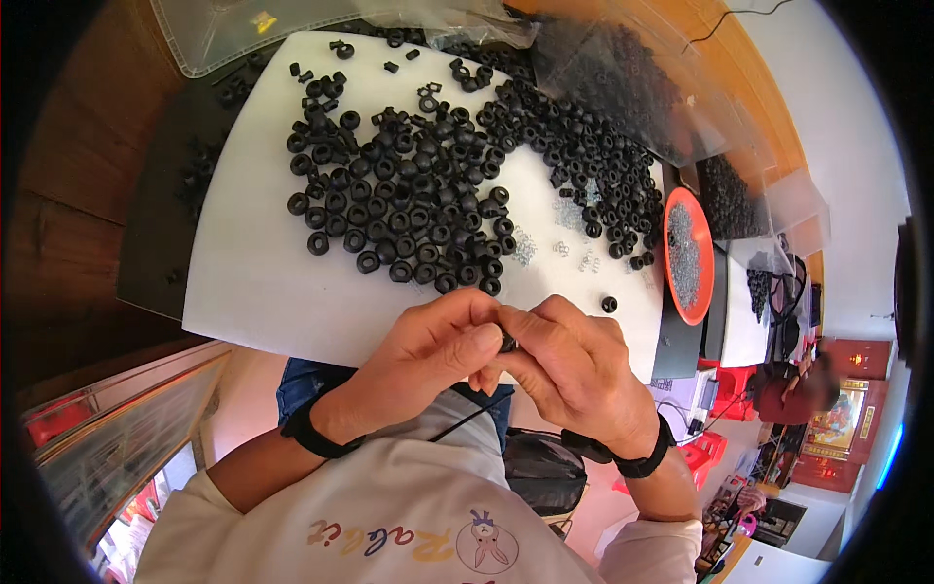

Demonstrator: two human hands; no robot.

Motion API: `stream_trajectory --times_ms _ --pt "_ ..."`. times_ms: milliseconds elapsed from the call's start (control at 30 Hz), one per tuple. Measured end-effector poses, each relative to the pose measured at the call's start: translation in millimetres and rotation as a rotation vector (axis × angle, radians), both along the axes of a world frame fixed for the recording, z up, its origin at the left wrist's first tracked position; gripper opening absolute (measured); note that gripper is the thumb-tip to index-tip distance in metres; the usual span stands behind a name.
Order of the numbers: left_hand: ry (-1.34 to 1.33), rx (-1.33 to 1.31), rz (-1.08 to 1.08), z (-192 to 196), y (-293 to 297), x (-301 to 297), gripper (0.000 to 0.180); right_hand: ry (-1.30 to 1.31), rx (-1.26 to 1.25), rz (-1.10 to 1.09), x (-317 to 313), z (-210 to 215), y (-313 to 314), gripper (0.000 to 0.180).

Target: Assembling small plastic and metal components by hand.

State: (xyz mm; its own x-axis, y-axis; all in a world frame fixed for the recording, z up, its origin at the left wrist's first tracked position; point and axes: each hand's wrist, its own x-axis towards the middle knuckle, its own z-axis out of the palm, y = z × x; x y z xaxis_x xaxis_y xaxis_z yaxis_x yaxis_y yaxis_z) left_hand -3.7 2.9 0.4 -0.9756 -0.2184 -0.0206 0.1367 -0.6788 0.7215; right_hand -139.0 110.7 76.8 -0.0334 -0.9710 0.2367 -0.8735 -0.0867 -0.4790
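Close together over the near edge of the white board, my left hand and my right hand meet fingertip to fingertip. Both are closed on one small black plastic part, mostly covered by the fingers. Beyond them lies a wide heap of round black plastic parts with holes. Smaller black pieces are piled farther to the right. A single round black part sits apart, near my right hand. Little metal springs are scattered between the piles.
An orange bowl full of small metal pieces stands right of the board. Clear plastic bags and a translucent tray lie along the far side. A dark bag is below my right wrist. Another person is at the far right.
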Motion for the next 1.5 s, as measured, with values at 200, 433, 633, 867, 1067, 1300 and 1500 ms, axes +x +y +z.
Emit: stream_trajectory --times_ms 200,433,633,867,1067,1300,1500 --pt "0.028 -0.017 0.018 0.0 0.9 0.7 0.018 -0.004 0.253 -0.046 -57.1 35.7 -29.6 0.034" --pt "-0.047 -0.133 -0.098 7.4 -4.4 1.4 0.02 0.534 0.311 -0.188 -95.7 4.5 -86.5 0.047" --pt "-0.032 -0.122 -0.087 6.1 -3.9 0.8 0.018 0.501 0.355 -0.159 -92.0 -10.4 -98.9 0.049" --pt "-0.017 -0.128 -0.084 3.7 -2.8 -0.3 0.019 0.311 0.42 -0.124 -91.1 -0.3 -78.1 0.048" --pt "-0.025 -0.137 -0.076 6.6 -4.6 -0.8 0.02 0.325 0.346 -0.227 -101.7 -4.8 -81.1 0.031" --pt "-0.011 -0.163 -0.075 7.8 -4.4 -0.4 0.02 0.261 0.308 -0.159 -111.3 -9.0 -89.7 0.019" --pt "-0.02 -0.143 -0.043 4.8 -2.2 0.3 0.021 0.269 0.161 -0.171 -109.7 -25.0 -106.3 0.015"
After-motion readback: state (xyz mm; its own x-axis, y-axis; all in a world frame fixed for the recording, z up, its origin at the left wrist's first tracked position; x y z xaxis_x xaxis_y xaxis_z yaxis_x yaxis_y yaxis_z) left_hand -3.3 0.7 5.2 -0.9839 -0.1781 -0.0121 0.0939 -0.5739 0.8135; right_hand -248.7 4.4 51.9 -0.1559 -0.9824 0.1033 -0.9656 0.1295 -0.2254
